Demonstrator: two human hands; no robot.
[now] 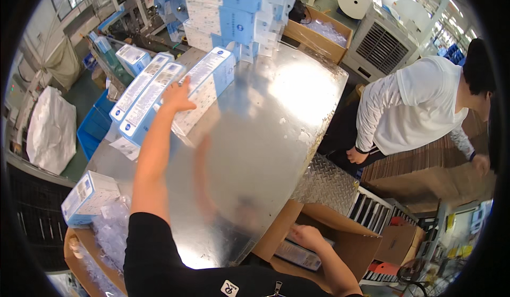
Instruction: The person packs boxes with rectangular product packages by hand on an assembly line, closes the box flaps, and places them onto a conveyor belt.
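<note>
My left hand [178, 96] reaches over the metal table with its fingers spread. It touches the near side of a long blue-and-white box [208, 82]. Two similar long boxes [151, 92] lie side by side just left of that hand, with a loose flap at their near end. At the lower right, my right hand [308, 237] is inside an open cardboard carton [345, 236], its fingers curled together near the left wall. Below it, a blue-and-white box [298, 255] lies in the carton. Whatever those fingers hold, if anything, is hidden.
Stacked blue-and-white boxes [239, 18] rise at the table's far end. A carton of clear plastic pieces [109, 228] stands at the near left, beside another box [90, 196]. A person in white [414, 106] works at the right by stacked cardboard [425, 169]. Rollers [366, 207] adjoin the carton.
</note>
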